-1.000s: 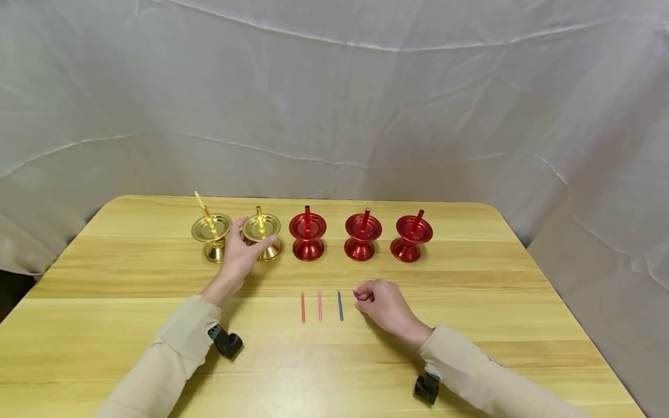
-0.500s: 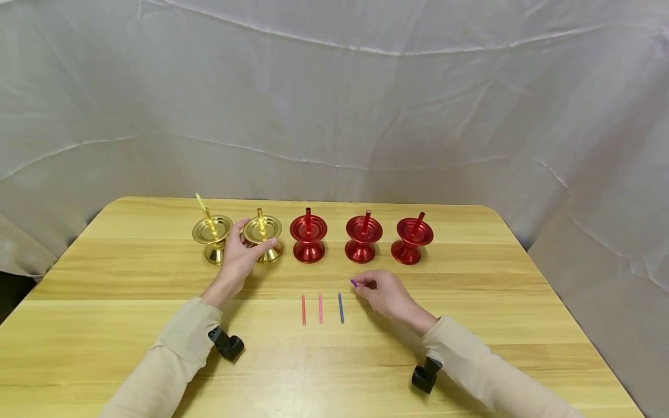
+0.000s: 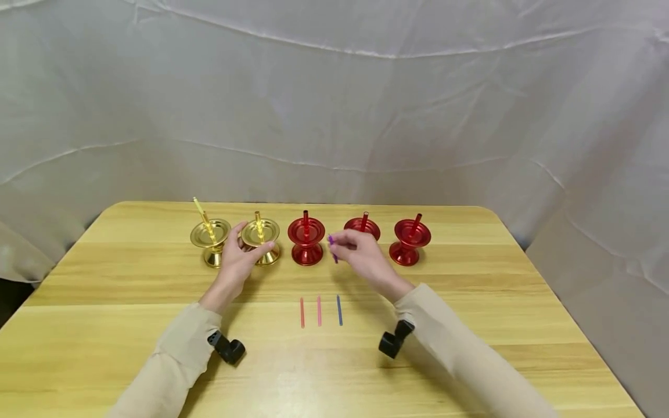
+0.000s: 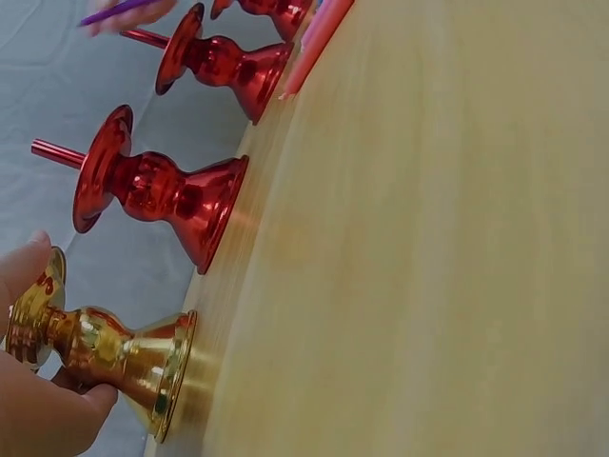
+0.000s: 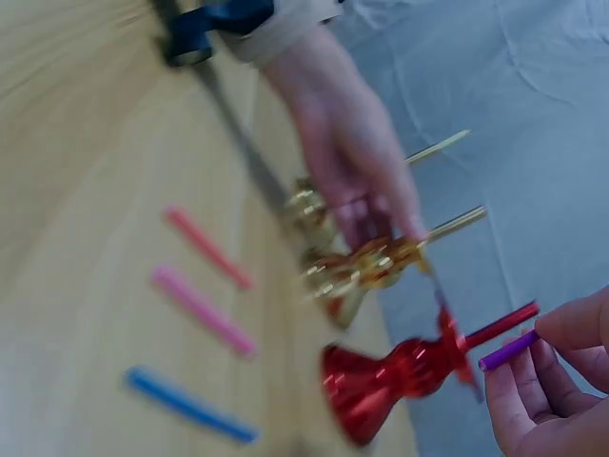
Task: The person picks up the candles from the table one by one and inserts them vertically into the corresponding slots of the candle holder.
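Observation:
My left hand [image 3: 236, 266] holds the second gold candle holder [image 3: 269, 256] from the left, thumb and fingers around its dish and stem, its narrow tube upright. In my right hand [image 3: 362, 253] a purple candle [image 5: 509, 350] is pinched between thumb and fingertips, raised above the table. From the head view, that hand is between the nearest red candle holder [image 3: 307, 255] and the middle red one [image 3: 364, 222], whose base it hides. A yellow candle [image 3: 198, 204] leans out of the leftmost gold candle holder's tube [image 3: 213, 257].
Red [image 3: 302, 313], pink [image 3: 319, 312] and blue candles [image 3: 340, 310] lie side by side on the wooden table [image 3: 292, 371]. Another red candle holder [image 3: 405, 254] ends the row at right. Grey-white cloth [image 3: 334, 116] hangs behind the table.
My right hand has lifted the purple candle from beside the blue one and carried it forward and left toward the row of holders. The left hand stays at the gold candle holder.

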`<act>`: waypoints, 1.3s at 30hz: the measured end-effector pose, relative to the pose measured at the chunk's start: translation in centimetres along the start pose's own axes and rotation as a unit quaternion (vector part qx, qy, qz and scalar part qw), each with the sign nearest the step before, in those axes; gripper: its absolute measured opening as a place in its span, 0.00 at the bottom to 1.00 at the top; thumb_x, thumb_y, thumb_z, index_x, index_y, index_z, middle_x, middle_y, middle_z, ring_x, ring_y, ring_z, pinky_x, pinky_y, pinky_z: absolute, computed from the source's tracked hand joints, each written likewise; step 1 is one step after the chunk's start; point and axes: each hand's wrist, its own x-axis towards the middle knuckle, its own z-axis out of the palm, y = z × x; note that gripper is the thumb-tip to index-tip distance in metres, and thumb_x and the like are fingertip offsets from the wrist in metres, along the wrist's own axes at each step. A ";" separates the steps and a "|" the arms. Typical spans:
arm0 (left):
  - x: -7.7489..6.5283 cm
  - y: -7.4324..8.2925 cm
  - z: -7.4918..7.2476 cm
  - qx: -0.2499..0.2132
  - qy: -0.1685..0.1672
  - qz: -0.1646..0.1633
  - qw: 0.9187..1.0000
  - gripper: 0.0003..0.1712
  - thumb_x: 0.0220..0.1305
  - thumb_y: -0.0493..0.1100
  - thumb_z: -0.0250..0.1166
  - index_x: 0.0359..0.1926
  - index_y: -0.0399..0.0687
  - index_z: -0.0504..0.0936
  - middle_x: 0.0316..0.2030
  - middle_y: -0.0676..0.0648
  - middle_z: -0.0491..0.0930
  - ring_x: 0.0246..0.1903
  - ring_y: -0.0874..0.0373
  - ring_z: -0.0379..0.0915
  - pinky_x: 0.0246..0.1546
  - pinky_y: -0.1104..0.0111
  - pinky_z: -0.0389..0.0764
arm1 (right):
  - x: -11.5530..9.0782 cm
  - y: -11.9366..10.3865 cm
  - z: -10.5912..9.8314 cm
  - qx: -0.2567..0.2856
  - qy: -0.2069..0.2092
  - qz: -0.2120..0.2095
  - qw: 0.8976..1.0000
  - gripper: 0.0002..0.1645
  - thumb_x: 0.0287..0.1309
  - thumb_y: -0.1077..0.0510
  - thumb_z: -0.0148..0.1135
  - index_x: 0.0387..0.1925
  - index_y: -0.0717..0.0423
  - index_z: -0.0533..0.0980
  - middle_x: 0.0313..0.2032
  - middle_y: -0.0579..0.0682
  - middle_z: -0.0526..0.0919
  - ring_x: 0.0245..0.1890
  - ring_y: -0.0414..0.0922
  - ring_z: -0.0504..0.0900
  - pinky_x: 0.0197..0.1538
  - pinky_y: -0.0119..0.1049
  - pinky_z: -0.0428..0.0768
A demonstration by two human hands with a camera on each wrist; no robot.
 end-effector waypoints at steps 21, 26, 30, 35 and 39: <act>-0.3 0.1 -0.4 -0.023 0.007 0.006 1.000 0.52 0.59 0.33 0.68 0.75 0.43 0.45 0.68 0.34 0.60 0.67 0.46 0.58 0.66 0.62 0.62 | 6.4 -7.4 5.1 0.018 0.031 -0.055 0.998 0.11 0.61 0.65 0.62 0.46 0.64 0.79 0.39 0.54 0.82 0.41 0.46 0.80 0.45 0.29 0.78; -0.2 -0.1 -0.4 -0.029 0.009 0.006 1.000 0.52 0.59 0.33 0.68 0.75 0.43 0.44 0.68 0.35 0.60 0.66 0.47 0.58 0.65 0.63 0.63 | 7.4 -8.1 6.0 0.049 0.028 -0.062 0.996 0.11 0.61 0.67 0.62 0.46 0.65 0.78 0.39 0.54 0.82 0.41 0.45 0.79 0.43 0.28 0.78; -0.2 -0.3 -0.4 -0.029 0.013 0.005 0.999 0.51 0.59 0.33 0.68 0.75 0.43 0.45 0.67 0.35 0.62 0.65 0.47 0.60 0.64 0.63 0.64 | 8.0 -8.7 6.9 0.045 0.029 -0.067 0.996 0.11 0.62 0.67 0.62 0.46 0.65 0.78 0.40 0.55 0.82 0.41 0.45 0.79 0.42 0.27 0.77; -0.1 -0.3 -0.2 -0.032 0.010 0.008 0.999 0.51 0.59 0.33 0.68 0.75 0.42 0.45 0.66 0.35 0.63 0.65 0.47 0.61 0.64 0.63 0.65 | 8.8 -8.9 8.1 0.028 0.034 -0.073 0.996 0.11 0.62 0.66 0.62 0.46 0.65 0.79 0.39 0.54 0.83 0.40 0.44 0.79 0.41 0.27 0.77; 0.0 -0.3 -0.2 -0.036 0.012 0.009 0.999 0.51 0.59 0.32 0.68 0.74 0.41 0.46 0.66 0.35 0.64 0.64 0.48 0.62 0.64 0.63 0.65 | 9.1 -8.8 9.1 0.016 0.032 -0.079 0.996 0.10 0.62 0.66 0.61 0.45 0.65 0.79 0.39 0.54 0.82 0.41 0.44 0.79 0.41 0.26 0.77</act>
